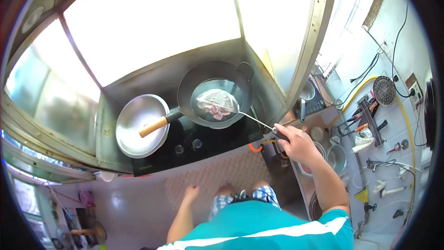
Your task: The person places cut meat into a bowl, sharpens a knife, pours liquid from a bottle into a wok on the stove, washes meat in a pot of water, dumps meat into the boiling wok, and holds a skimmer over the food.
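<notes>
My right hand point(296, 141) is wrapped round the black handle of a skimmer point(257, 121). The skimmer's thin metal shaft slants left over the rim of a dark wok point(185, 85), and its pale round head lies inside the wok. Clear liquid fills the wok's bottom, and pinkish pieces, seemingly meat point(217, 113), sit at the skimmer head; whether they lie on it or under it I cannot tell. The wok's wooden handle point(155, 126) points left. Down by my body, away from the stove, my left hand point(192, 191) is closed with nothing visible in it.
The wok stands on a black stove point(208, 141) with two knobs. A wide silver metal pan point(134, 106) lies at its left, partly under the wok handle. Metal panels and a wooden post point(309, 41) enclose the stove. Bowls point(336, 157) and hanging tools point(365, 120) are on the right.
</notes>
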Demonstrator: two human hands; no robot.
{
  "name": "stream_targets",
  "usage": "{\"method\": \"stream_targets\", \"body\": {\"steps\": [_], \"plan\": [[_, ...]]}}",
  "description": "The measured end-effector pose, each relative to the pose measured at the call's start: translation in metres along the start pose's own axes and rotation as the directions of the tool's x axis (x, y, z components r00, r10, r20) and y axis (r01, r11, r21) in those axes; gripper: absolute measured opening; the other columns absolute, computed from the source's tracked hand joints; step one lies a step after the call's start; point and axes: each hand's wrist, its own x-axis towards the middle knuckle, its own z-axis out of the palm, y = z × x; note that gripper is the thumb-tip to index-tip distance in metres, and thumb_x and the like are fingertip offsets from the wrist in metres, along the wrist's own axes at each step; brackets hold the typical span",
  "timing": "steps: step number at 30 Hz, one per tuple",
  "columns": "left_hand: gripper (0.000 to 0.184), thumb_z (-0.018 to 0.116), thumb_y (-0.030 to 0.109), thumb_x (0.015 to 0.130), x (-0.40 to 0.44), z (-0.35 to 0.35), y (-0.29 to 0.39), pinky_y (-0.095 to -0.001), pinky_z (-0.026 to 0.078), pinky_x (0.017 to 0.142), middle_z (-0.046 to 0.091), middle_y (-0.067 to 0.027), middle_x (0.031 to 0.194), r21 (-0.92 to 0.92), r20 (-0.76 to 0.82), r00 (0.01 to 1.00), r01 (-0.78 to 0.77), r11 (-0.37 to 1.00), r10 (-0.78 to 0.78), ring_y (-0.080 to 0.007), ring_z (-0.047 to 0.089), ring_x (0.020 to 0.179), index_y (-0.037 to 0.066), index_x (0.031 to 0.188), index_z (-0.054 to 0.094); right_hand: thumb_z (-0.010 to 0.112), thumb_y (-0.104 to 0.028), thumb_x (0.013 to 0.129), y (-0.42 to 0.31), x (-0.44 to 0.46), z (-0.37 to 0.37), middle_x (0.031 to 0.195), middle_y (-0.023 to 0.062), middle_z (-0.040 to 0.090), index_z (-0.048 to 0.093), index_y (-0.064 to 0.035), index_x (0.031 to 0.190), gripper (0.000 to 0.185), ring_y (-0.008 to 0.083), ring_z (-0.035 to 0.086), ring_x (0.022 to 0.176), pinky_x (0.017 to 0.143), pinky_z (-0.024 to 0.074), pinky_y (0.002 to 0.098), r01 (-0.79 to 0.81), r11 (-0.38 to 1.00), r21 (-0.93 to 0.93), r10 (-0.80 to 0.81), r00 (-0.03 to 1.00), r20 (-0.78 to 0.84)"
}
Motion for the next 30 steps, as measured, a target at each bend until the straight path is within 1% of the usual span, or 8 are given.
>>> {"method": "stream_targets", "body": {"steps": [4,12,16,20,22,23,26,30], "plan": [[0.044,0.059,0.036,0.084,0.007,0.004,0.018,-0.0408,0.050,0.086,0.068,-0.0236,0.101,0.093,0.063,0.997,-0.042,0.995,0.037,-0.0335,0.066,0.100,-0.001,0.107,0.067,0.057,-0.019,0.088,-0.011,0.032,0.016,0.110,0.0148,0.060,0.050,-0.0127,0.133,0.045,0.0331,0.059,0.104,0.089,0.0473,0.0428,-0.035,0.993,-0.111,0.055,0.981,0.186],[0.042,0.061,0.035,0.083,0.031,-0.025,0.039,-0.0426,0.049,0.088,0.068,-0.0236,0.101,-0.043,-0.086,0.996,0.003,0.999,-0.007,-0.0372,0.064,0.100,-0.002,0.102,0.066,0.056,-0.018,0.090,0.002,0.079,0.037,0.113,0.0160,0.058,0.045,-0.0131,0.136,0.048,0.0361,0.062,0.102,0.087,0.0496,0.0454,-0.097,0.986,-0.135,0.109,0.990,0.084],[0.051,0.063,0.039,0.082,0.022,-0.045,0.161,-0.0449,0.049,0.088,0.066,-0.0232,0.106,0.187,-0.390,0.896,-0.149,0.971,0.212,-0.0387,0.062,0.103,0.000,0.114,0.058,0.055,-0.018,0.090,0.015,0.071,0.025,0.114,0.0192,0.058,0.044,-0.0096,0.137,0.049,0.0387,0.060,0.103,0.088,0.0485,0.0467,-0.165,0.981,-0.101,0.165,0.986,-0.003],[0.051,0.065,0.044,0.083,0.042,-0.051,0.222,-0.0458,0.049,0.087,0.066,-0.0206,0.109,0.342,-0.341,0.936,0.039,0.939,0.085,-0.0355,0.063,0.103,0.005,0.115,0.056,0.055,-0.021,0.090,0.021,0.064,0.031,0.118,0.0228,0.059,0.045,-0.0035,0.136,0.050,0.0396,0.058,0.108,0.094,0.0459,0.0456,-0.221,0.969,-0.106,0.229,0.971,0.070],[0.049,0.065,0.044,0.084,0.059,-0.046,0.225,-0.0458,0.049,0.086,0.066,-0.0193,0.107,0.409,-0.315,0.946,0.063,0.910,0.076,-0.0338,0.064,0.102,0.006,0.114,0.056,0.055,-0.022,0.090,0.017,0.065,0.033,0.123,0.0261,0.057,0.048,-0.0022,0.134,0.049,0.0400,0.055,0.115,0.099,0.0431,0.0430,-0.347,0.925,0.154,0.306,0.921,0.239],[0.048,0.064,0.043,0.085,0.067,-0.047,0.218,-0.0459,0.050,0.084,0.067,-0.0191,0.106,0.480,-0.281,0.952,0.029,0.877,0.122,-0.0338,0.064,0.102,0.006,0.115,0.057,0.056,-0.024,0.089,0.040,0.069,0.057,0.126,0.0281,0.055,0.049,0.0008,0.133,0.051,0.0393,0.052,0.119,0.102,0.0408,0.0394,-0.291,0.912,0.291,0.219,0.942,0.254],[0.043,0.062,0.037,0.087,0.075,-0.046,0.207,-0.0457,0.049,0.083,0.064,-0.0171,0.108,0.620,-0.215,0.948,-0.053,0.783,0.233,-0.0333,0.063,0.102,0.006,0.117,0.057,0.055,-0.024,0.088,0.029,0.069,0.063,0.126,0.0258,0.057,0.046,0.0057,0.134,0.055,0.0350,0.052,0.123,0.103,0.0395,0.0370,-0.418,0.771,0.480,0.244,0.891,0.383],[0.042,0.062,0.022,0.083,0.071,-0.048,0.194,-0.0453,0.046,0.085,0.055,-0.0161,0.118,0.662,-0.146,0.906,-0.208,0.720,0.396,-0.0315,0.058,0.108,0.009,0.122,0.056,0.055,-0.024,0.088,0.001,0.062,0.059,0.125,0.0250,0.058,0.046,0.0057,0.134,0.055,0.0339,0.056,0.118,0.099,0.0424,0.0371,-0.562,0.678,0.473,0.337,0.810,0.480]]}}
